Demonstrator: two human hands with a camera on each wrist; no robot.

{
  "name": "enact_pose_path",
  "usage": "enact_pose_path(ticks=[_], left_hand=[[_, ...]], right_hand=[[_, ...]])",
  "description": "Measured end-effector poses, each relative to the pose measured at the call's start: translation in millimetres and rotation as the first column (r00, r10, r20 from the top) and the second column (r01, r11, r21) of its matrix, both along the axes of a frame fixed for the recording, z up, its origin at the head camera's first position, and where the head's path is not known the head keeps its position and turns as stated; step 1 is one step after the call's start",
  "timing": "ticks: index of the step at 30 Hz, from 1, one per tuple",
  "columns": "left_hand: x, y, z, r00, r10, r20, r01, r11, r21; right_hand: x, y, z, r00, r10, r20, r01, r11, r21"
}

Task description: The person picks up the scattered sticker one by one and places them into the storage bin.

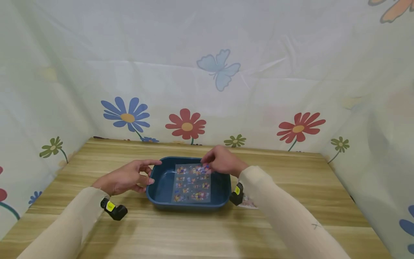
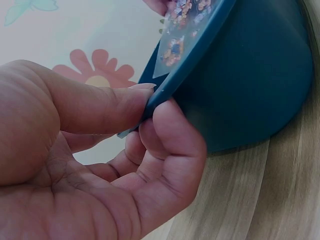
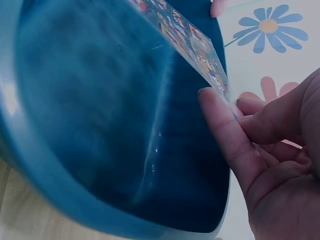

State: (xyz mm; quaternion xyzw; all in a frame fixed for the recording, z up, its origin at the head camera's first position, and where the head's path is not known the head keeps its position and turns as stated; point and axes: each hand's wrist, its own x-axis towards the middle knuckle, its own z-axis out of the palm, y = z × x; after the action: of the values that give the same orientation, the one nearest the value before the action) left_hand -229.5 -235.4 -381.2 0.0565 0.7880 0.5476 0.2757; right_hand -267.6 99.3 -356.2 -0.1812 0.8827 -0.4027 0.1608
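A clear sticker sheet point(image 1: 192, 183) with small colourful figures hangs over the inside of a dark blue plastic basin point(image 1: 189, 205). My right hand point(image 1: 223, 161) pinches the sheet's upper right corner between thumb and fingers, as the right wrist view shows with the sheet point(image 3: 192, 45) tilted above the basin floor. At the basin's left side, my left hand point(image 1: 127, 177) grips the rim, thumb inside and curled fingers outside; the left wrist view shows this hold on the basin point(image 2: 235, 85) closely. Part of the sheet's lower edge lies near the front rim.
The basin stands on a wood-grain table point(image 1: 155, 237). A second printed sheet point(image 1: 248, 202) lies on the table right of the basin, partly hidden by the right wrist. A white curtain point(image 1: 155, 79) with flowers and a butterfly hangs behind the table and at both sides.
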Motion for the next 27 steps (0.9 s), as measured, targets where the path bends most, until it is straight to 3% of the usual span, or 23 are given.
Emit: enact_pose_path(ticks=[17, 27], left_hand=[[1.0, 0.9, -0.2, 1.000, -0.001, 0.002, 0.001, 1.000, 0.000], [0.7, -0.8, -0.5, 1.000, -0.024, -0.009, 0.024, 1.000, 0.004]], right_hand=[[2.7, -8, -6.7, 0.999, -0.024, 0.026, 0.023, 0.999, 0.049], [5.3, -11, -10.0, 1.000, -0.024, -0.014, 0.026, 0.995, 0.096]])
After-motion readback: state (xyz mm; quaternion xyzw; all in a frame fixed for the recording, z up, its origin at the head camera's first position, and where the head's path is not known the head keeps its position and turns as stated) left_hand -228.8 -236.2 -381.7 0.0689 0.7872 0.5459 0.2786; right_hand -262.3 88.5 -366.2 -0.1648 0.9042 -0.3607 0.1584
